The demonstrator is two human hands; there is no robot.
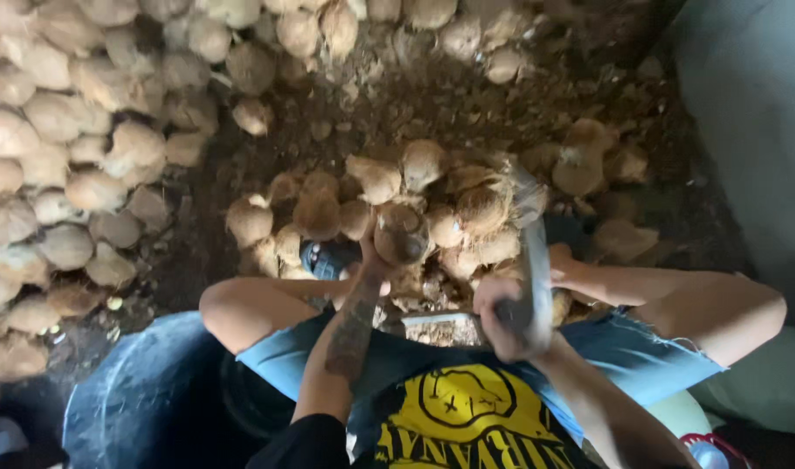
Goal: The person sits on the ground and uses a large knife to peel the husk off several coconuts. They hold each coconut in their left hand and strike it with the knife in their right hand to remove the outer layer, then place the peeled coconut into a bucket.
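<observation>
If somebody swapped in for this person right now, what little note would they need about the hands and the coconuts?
Left hand: holds one coconut up over the knees.
Right hand: grips a long blade, raised beside that coconut.
A heap of coconuts lies on the ground in front of the feet; a bigger pile is further to the left. A dark tub stands by the left leg.
Done: cannot tell.
Left: the held coconut looks whole.

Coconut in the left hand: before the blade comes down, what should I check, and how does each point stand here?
1. Left hand grips the coconut from below: ok.
2. Right hand closed on the cleaver handle: ok.
3. Blade apart from the coconut, off to its right: ok.
4. Left fingers out of the blade's path: cannot tell, blade is motion-blurred.
5. Knees spread either side of the work: ok.
6. Foot in the sandal beside the coconut pile, close under the held coconut: not ok.
</observation>
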